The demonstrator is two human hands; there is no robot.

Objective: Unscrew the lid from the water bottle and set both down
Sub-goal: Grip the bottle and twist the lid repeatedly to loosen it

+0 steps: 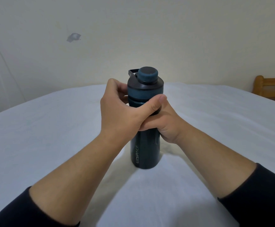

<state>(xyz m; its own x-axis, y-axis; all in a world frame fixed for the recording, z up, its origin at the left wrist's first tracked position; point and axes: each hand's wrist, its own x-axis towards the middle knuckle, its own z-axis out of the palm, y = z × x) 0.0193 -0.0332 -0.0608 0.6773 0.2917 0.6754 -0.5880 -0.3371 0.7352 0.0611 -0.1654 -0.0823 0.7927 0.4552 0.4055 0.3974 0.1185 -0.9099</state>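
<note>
A dark teal water bottle (144, 151) stands upright on the white sheet (51, 128), with pale lettering down its side. Its lid (145, 82) sits on top: a dark collar, a round teal cap and a small carry loop at the back left. My left hand (122, 105) wraps the bottle's upper part just under the lid, thumb across the front. My right hand (168, 123) grips the body from the right, a little lower, its fingers tucked under my left thumb. The bottle's middle is hidden behind both hands.
The white sheet spreads wide on all sides of the bottle. A pale wall (133, 38) stands behind, with a grey scuff mark. A wooden furniture frame (271, 87) shows at the far right edge.
</note>
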